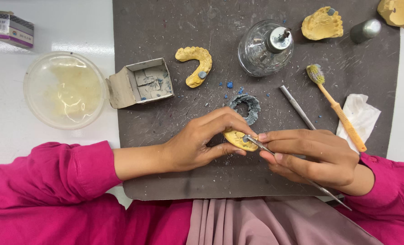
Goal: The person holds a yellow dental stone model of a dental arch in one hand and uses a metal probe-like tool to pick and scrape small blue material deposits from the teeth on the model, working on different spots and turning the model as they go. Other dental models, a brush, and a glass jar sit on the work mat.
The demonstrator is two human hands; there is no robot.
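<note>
My left hand (201, 140) pinches a small yellow dental cast (237, 139) just above the dark grey mat (165, 36). My right hand (308, 154) grips a thin metal carving tool (256, 144) like a pen, its tip resting on a grey-blue wax spot on the cast. The tool's long handle runs out behind my right wrist toward the lower right. Both sleeves are bright pink.
On the mat lie a blue wax ring (244, 108), an open cardboard box of wax (140, 83), a yellow arch cast (195, 63), a glass spirit lamp (265, 47), another metal tool (296, 106), a toothbrush (336, 106) and two more casts (322, 23). A clear plastic bowl (64, 90) stands left.
</note>
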